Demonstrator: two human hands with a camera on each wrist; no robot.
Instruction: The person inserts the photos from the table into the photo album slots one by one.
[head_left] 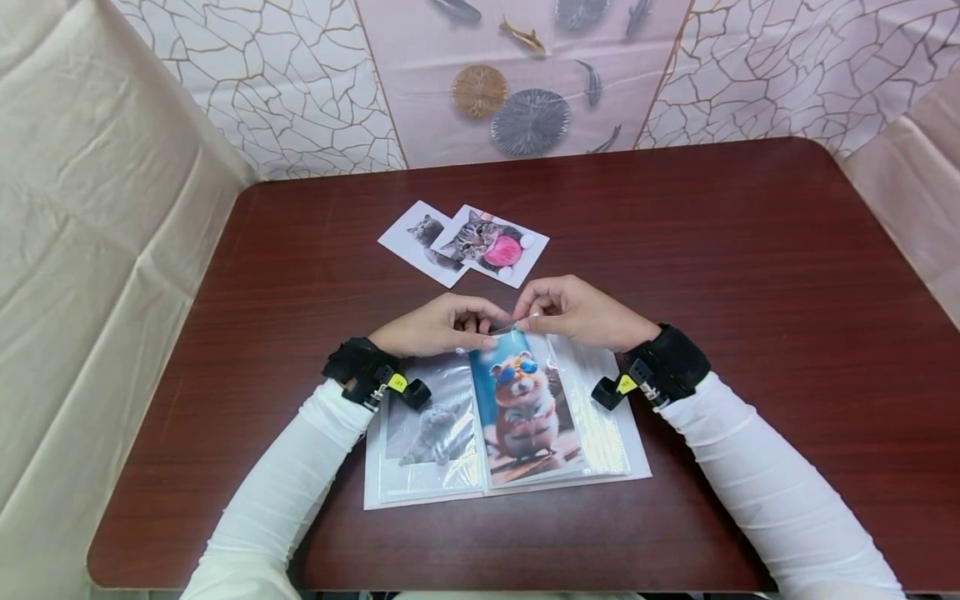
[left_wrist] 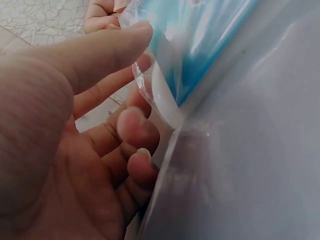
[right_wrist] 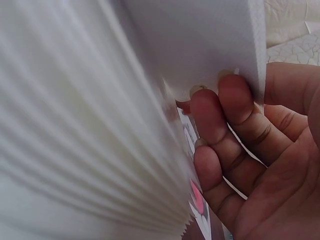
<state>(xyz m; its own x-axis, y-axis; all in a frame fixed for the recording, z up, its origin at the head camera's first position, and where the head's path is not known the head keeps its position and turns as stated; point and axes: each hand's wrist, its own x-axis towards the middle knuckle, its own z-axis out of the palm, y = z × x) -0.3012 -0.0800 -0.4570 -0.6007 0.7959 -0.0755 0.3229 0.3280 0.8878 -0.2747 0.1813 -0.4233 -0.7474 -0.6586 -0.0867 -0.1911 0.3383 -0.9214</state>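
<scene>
An open photo album with clear plastic sleeves lies near the table's front edge. Its raised page shows a picture of a hamster in sunglasses on a blue background. My left hand pinches the top edge of this page's clear sleeve between thumb and index finger. Close beside it, my right hand pinches the same top edge, its fingers curled behind the white sheet in the right wrist view. On the left page, a grey cat picture sits under shiny plastic.
Beyond the hands, two cat photos overlap on the dark red-brown table: a grey cat and, partly over it, a tabby with a pink ball. A patterned cloth hangs behind the table; a cream cloth hangs at left.
</scene>
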